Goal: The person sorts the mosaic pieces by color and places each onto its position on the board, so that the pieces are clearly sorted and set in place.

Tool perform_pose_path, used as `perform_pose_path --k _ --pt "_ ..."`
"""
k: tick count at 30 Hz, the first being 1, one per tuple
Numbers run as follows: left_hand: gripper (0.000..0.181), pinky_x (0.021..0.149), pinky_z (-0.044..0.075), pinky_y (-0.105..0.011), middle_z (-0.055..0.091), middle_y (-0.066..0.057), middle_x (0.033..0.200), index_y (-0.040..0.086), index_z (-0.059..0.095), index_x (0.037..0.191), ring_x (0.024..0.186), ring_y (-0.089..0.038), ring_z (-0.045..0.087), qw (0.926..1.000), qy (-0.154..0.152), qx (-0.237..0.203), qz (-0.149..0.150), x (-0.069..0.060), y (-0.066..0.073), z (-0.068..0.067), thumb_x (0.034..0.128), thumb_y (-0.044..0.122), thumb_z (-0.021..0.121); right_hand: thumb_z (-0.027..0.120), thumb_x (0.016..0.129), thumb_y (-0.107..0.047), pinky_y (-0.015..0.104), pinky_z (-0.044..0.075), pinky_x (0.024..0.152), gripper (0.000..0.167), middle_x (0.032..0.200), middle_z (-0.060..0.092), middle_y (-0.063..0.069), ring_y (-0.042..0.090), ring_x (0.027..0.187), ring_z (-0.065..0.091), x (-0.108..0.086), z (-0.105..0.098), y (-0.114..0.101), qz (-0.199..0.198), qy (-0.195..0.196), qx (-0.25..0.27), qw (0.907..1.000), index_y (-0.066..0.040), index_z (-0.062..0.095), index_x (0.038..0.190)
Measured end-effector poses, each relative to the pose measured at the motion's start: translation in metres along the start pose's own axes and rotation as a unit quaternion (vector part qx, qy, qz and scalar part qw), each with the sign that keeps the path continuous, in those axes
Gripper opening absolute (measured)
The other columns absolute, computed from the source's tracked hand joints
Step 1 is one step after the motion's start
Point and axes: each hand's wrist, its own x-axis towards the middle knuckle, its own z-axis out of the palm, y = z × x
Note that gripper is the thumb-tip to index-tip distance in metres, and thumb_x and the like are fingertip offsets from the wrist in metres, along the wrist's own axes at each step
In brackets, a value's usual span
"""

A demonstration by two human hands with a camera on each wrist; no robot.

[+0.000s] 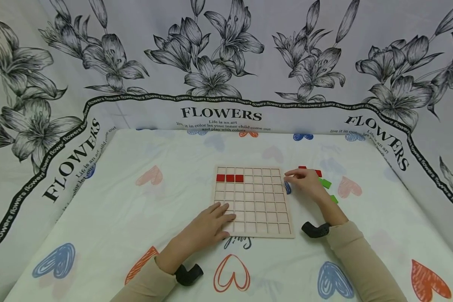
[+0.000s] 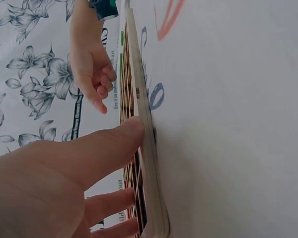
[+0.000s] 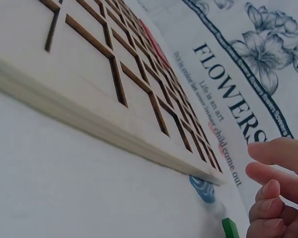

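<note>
A square wooden grid board lies on the cloth, with three red square tiles side by side in its second row from the far edge. My left hand rests on the board's near left corner, fingers spread over the cells; in the left wrist view its thumb touches the board's side. Just beyond the far right edge hovers my right hand, thumb and forefinger slightly apart, other fingers curled loosely. Nothing shows between its fingertips in the right wrist view. Red tiles and green tiles lie beside and partly behind it.
A white cloth printed with hearts covers the table. Behind and at both sides hangs a flower-printed curtain. Black curved pieces sit at both wrists, by the tan sleeves.
</note>
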Motion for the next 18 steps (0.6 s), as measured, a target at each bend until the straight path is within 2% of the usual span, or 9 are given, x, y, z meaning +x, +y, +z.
perform_pose_path --k 8,13,18 --pt "0.047 0.113 0.038 -0.052 0.044 -0.018 0.149 0.014 0.054 0.135 0.141 -0.040 0.039 1.0000 0.002 -0.001 0.003 -0.001 0.000 0.000 0.0927 0.031 0.062 0.069 0.089 -0.029 0.020 0.040 0.054 0.039 0.068 0.055 -0.010 0.001 0.058 0.044 0.000 -0.019 0.011 0.022 -0.002 -0.004 0.9997 0.000 0.068 0.115" --pt "0.047 0.114 0.037 -0.051 0.045 -0.018 0.150 0.014 0.054 0.136 0.141 -0.040 0.038 1.0000 -0.002 -0.001 -0.002 0.000 0.000 0.001 0.0928 0.032 0.062 0.068 0.089 -0.030 0.020 0.040 0.053 0.042 0.073 0.056 -0.017 0.001 0.060 0.042 0.003 -0.029 0.017 0.044 -0.005 0.001 0.9990 -0.001 0.066 0.120" --pt "0.047 0.113 0.037 -0.052 0.045 -0.019 0.149 0.013 0.055 0.136 0.141 -0.040 0.039 1.0000 -0.001 -0.005 0.000 0.000 0.001 -0.001 0.0925 0.030 0.062 0.066 0.091 -0.028 0.022 0.039 0.054 0.040 0.072 0.054 -0.012 0.003 0.056 0.041 0.008 -0.038 0.026 0.050 -0.016 0.011 0.9985 0.000 0.065 0.120"
